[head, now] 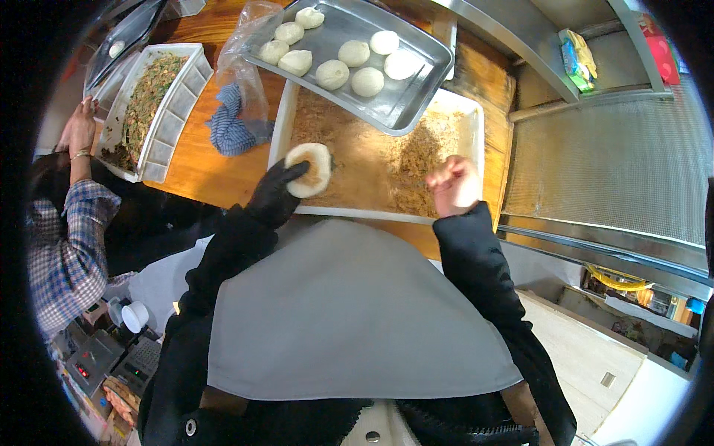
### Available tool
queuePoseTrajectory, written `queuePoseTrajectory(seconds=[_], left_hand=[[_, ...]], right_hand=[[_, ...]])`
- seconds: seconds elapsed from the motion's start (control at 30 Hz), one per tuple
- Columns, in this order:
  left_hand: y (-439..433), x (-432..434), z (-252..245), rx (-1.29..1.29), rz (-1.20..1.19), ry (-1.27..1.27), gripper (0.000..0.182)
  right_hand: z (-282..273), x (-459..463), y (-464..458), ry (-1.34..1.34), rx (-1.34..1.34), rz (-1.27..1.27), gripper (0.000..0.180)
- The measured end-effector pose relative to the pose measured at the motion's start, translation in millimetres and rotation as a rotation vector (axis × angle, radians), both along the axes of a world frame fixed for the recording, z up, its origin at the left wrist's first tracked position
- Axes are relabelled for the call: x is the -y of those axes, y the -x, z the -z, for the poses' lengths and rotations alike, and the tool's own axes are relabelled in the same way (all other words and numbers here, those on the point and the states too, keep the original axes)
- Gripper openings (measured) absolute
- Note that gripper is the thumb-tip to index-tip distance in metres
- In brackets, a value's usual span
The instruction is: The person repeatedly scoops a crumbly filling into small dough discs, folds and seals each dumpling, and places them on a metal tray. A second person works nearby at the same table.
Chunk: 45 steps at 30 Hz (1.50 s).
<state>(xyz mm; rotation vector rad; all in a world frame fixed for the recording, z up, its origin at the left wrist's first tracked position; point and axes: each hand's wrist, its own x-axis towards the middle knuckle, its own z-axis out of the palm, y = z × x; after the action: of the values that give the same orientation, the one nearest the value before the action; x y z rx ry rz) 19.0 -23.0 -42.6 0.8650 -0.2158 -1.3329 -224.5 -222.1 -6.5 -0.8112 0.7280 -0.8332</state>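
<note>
My left hand [274, 195], in a black glove, holds a flattened dough round [309, 170] with brown crumbs on its middle. The thumb lies over the dough's upper face. On the right, my bare right hand [454, 184] hovers at the near right part of a white plastic tray [478, 120]. Its fingers are bent together and blurred, so whether a pinch of anything is between them is unclear. Brown crumbly filling [415, 161] lies in the tray, heaped thickest near this hand. A metal tray [404, 111] with several dough balls [367, 82] rests across the white tray's far side.
A blue striped cloth [231, 125] and a clear plastic bag [245, 67] lie on the wooden table [189, 161]. Further left stands a white container [162, 134] of chopped filling [149, 97], beside another person's hand [81, 128]. A metal-framed mesh panel [608, 173] borders the right side.
</note>
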Motion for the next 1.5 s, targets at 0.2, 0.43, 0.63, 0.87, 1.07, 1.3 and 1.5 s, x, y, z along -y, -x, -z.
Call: queuePoseTrajectory(seconds=[0.2,0.43,0.63,0.87,1.07,1.3,1.5], left_hand=[[31,23,-21,0.172,0.199,0.028,0.035],[36,26,-18,0.601,0.154,0.007,0.03],[13,22,8,0.015,0.121,0.038,0.039],[11,14,9,-0.026,0.069,0.139,0.044],[1,17,12,-0.178,0.136,0.18,0.04],[6,16,9,-0.258,0.111,0.18,0.049],[9,17,9,-0.08,-0.027,0.119,0.05]], right_hand=[[-85,-34,-17,-0.315,0.369,-0.132,0.027],[-95,-32,-24,-0.088,0.315,-0.011,0.04],[-16,12,-57,0.104,-0.177,0.258,0.028],[82,32,-49,0.292,-0.298,0.239,0.02],[43,5,-17,0.362,-0.432,0.107,0.021],[5,8,-44,0.088,-0.03,0.067,0.022],[31,-1,-28,0.313,-0.467,0.012,0.022]])
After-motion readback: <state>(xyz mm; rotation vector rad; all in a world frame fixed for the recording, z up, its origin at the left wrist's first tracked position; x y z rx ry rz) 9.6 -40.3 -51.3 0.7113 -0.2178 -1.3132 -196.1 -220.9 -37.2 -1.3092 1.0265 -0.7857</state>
